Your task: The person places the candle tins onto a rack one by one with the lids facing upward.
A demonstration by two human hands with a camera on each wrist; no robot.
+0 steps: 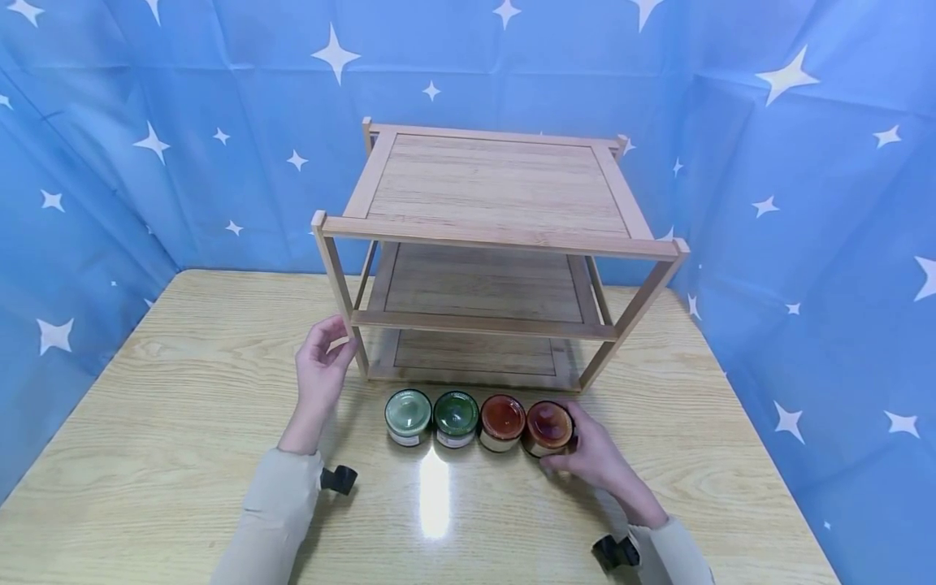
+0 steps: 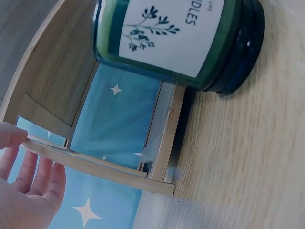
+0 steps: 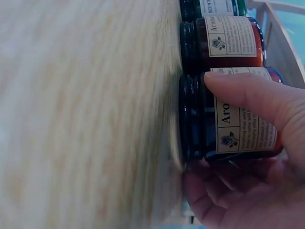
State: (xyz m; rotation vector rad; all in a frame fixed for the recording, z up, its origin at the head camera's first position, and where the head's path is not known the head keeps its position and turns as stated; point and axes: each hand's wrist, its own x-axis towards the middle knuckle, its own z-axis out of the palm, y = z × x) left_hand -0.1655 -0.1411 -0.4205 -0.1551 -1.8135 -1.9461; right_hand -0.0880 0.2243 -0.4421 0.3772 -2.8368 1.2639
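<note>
In the head view my left hand [image 1: 322,363] is at the left front leg of a three-tier wooden shelf rack [image 1: 504,183]. The left wrist view shows its thumb and fingers on either side of that leg [image 2: 90,164]. My right hand [image 1: 591,452] grips the rightmost candle jar [image 1: 549,426], amber-red glass, thumb across its label and fingers around the far side. That jar stands upside down on its dark lid. Beside it in a row are another red-brown candle jar [image 1: 502,418], a dark green one [image 1: 456,415] and a pale green one [image 1: 409,413].
The rack stands on a light wood table [image 1: 183,390], just behind the row of jars. A blue curtain [image 1: 241,146] with white stars hangs at the back and both sides. A dark wrist camera [image 1: 616,553] is strapped to the right sleeve.
</note>
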